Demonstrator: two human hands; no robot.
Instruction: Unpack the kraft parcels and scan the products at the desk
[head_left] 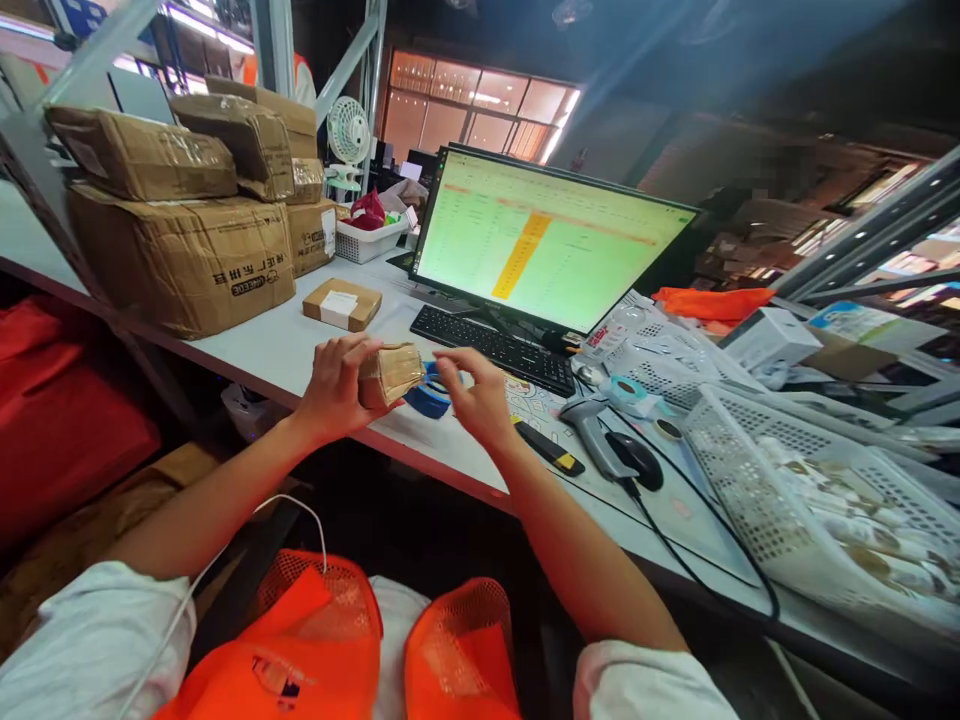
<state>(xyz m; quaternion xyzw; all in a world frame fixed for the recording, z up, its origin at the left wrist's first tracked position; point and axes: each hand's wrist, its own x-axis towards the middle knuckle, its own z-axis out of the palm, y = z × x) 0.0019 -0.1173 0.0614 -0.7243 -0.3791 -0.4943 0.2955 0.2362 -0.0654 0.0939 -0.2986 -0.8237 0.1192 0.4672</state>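
Above the table's front edge, my left hand (337, 385) is wrapped round a small brown cardboard box (391, 374) whose surface is shiny and creased, like tape. Just right of the box, my right hand (480, 390) has its thumb and forefinger brought together in a pinch. Whatever lies between those fingertips is too small to make out. A roll of blue tape (429, 400) sits behind and between the box and my right hand, partly covered by both. I cannot tell whether the right fingers touch the roll.
A flat box with a white label (342, 304) lies behind my left hand. Big cartons (187, 260) are stacked at left. Ahead stand a monitor (551, 235) and keyboard (495, 348). To the right are a cutter knife (549, 446), a barcode scanner (600, 440), a mouse (636, 460) and a white basket (750, 490).
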